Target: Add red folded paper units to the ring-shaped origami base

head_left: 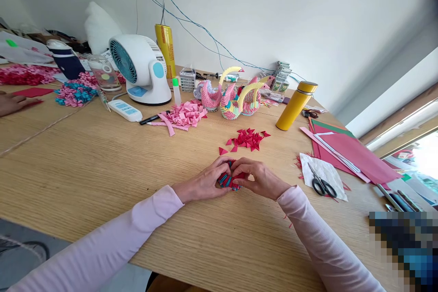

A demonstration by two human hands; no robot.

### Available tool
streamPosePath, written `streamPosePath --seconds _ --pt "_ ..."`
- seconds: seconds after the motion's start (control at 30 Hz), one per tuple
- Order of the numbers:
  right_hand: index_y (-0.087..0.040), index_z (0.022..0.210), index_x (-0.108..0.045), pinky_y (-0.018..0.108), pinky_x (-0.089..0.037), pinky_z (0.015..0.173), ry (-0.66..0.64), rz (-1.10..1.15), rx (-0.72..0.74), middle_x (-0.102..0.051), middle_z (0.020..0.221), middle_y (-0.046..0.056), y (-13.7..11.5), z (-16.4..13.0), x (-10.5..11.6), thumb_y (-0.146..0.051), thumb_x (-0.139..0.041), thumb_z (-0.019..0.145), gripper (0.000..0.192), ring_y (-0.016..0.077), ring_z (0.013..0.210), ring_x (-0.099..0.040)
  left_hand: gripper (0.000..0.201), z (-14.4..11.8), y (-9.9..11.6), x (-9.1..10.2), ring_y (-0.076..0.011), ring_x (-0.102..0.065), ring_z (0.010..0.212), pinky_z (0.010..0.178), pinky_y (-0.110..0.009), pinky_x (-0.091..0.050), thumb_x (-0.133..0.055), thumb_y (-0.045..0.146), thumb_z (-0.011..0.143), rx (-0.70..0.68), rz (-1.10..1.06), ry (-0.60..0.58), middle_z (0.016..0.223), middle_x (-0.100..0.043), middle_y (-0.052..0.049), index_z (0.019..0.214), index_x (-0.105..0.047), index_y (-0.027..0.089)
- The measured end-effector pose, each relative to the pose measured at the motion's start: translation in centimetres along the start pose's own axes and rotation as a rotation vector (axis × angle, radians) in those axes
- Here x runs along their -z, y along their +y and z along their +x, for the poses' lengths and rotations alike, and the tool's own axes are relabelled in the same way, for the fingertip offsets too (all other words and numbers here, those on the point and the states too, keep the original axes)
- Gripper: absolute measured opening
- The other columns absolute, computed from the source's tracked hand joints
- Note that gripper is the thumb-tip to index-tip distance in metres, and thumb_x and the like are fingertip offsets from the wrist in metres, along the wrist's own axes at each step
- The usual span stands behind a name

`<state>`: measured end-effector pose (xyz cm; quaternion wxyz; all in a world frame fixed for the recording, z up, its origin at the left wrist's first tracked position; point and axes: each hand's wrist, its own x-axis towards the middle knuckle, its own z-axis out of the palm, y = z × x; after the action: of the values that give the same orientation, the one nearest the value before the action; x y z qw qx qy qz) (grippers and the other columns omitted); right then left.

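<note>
Both my hands are around a small red and blue ring of folded paper pieces point(230, 181) on the wooden table point(164, 159). My left hand point(209, 179) grips its left side, thumb in front and fingers behind. My right hand point(257, 176) pinches its right edge, and part of the ring is hidden by the fingers. Just beyond lies a pile of red folded paper triangles point(249, 139), a few of them scattered to the left. Farther back stand several folded-paper swans point(230, 105) in pink, yellow and mixed colours.
Pink paper pieces point(188, 114) lie near a white fan point(143, 70) and a power strip point(125, 109). A yellow bottle point(294, 107), scissors point(323, 187) on white tissue and red paper sheets point(356, 150) are to the right. Another person's hand point(10, 102) rests at far left.
</note>
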<state>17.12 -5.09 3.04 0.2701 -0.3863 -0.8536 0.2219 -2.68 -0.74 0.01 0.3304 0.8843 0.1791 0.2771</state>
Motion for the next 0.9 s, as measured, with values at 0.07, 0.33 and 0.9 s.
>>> streamPosePath --seconds 0.07,0.33,0.9 --pt "-0.019 0.088 -0.068 0.029 -0.052 0.072 -0.008 -0.002 -0.001 -0.064 0.099 0.009 0.02 0.07 -0.01 -0.028 -0.058 0.087 0.013 0.0166 0.083 -0.063 0.022 -0.02 -0.06 0.0 -0.0222 -0.049 0.116 0.094 -0.035 -0.046 -0.066 0.019 0.077 -0.007 0.0 -0.01 0.125 -0.044 -0.01 0.09 -0.049 0.02" --pt "-0.018 0.087 -0.067 0.029 -0.051 0.075 -0.02 -0.009 0.017 -0.065 0.1 0.01 -0.11 0.09 -0.05 -0.024 -0.057 0.087 0.011 0.0178 0.087 -0.063 0.021 -0.04 -0.58 -0.41 -0.022 -0.048 0.116 0.096 -0.035 -0.044 -0.066 0.024 0.079 -0.021 -0.007 0.014 0.122 -0.045 -0.009 0.091 -0.049 0.02" --pt "-0.017 0.083 -0.069 0.028 -0.051 0.074 0.012 0.028 0.022 -0.066 0.097 0.009 0.25 0.1 -0.31 -0.024 -0.06 0.086 0.012 0.0167 0.085 -0.063 0.02 -0.07 -0.52 -0.32 -0.0226 -0.048 0.117 0.094 -0.035 -0.046 -0.067 0.023 0.078 -0.02 0.003 0.01 0.126 -0.044 -0.011 0.09 -0.051 0.019"
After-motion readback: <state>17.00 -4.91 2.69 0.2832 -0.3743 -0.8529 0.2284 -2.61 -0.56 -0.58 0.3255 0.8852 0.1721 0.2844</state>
